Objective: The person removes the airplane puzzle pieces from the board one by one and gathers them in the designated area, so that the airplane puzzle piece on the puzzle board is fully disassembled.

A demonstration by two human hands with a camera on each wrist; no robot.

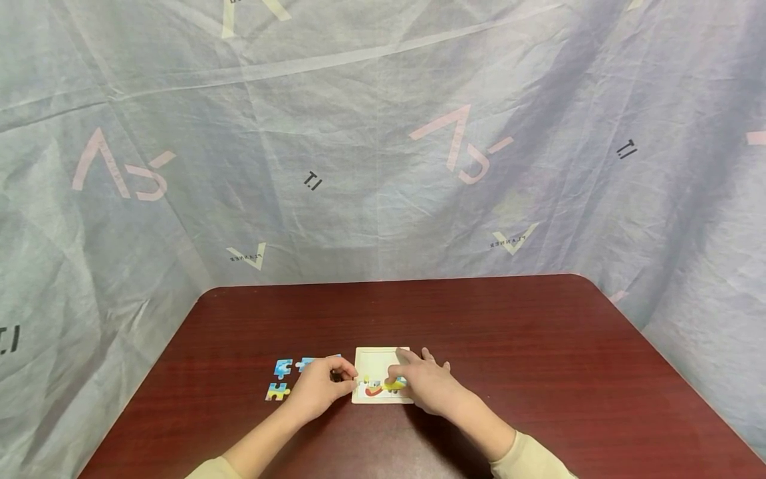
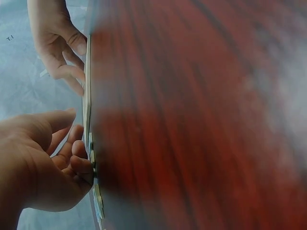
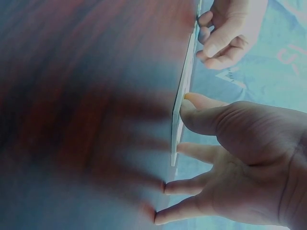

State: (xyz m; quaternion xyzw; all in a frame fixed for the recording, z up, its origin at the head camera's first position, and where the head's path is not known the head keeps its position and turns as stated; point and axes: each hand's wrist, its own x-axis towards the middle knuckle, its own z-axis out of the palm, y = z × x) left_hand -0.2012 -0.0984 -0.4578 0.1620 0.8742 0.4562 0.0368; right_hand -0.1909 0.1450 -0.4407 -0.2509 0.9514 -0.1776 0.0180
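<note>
Left hand: my left hand [image 1: 318, 390] sits at the tray's left edge with its fingers bent and the thumb reaching toward the forefinger; whether a piece is caught between those tips I cannot tell, since they are small overhead and side-on from the wrists.
Right hand: my right hand [image 1: 435, 387] is spread and grasps nothing; one fingertip rests on the yellow part of the picture, another lies at the tray's far edge, and the outer two fingertips touch the counter [image 1: 514, 332] just to the tray's right.
Puzzle tray: the pale, shallow puzzle tray [image 1: 374, 361] lies flat between my two hands, its right side partly covered by the right one.
Picture in the tray: red and yellow picture pieces [image 1: 374, 392] lie in its near half, between my fingertips; the far half shows bare board.
Loose pieces: left of my left hand are a blue piece [image 1: 283, 368] and, nearer me, a yellow-and-blue piece [image 1: 276, 392]; another blue piece [image 1: 304, 363] lies just beyond that hand, partly hidden by it.
Sleeves: pale cuffs [image 1: 529, 458] end behind both my wrists.
Backdrop: grey printed cloth [image 1: 371, 146] hangs beyond my hands, past the counter's far edge.
</note>
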